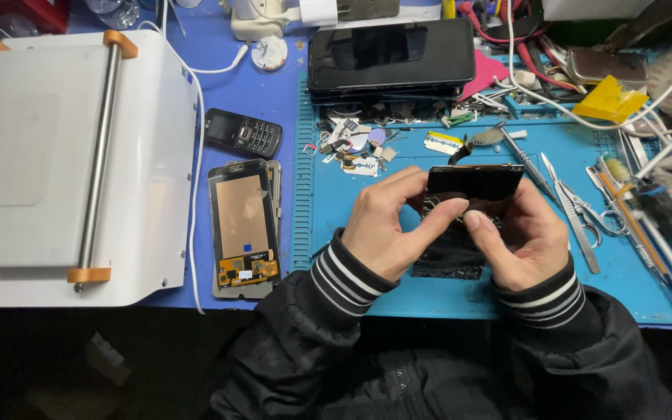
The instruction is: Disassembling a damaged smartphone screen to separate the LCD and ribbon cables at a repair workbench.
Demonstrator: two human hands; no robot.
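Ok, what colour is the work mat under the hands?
Blue work mat, seen clearly in the head view.

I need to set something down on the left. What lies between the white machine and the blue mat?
In the head view, a detached phone screen assembly lies face down between the white machine and the blue mat, with a small black keypad phone above it.
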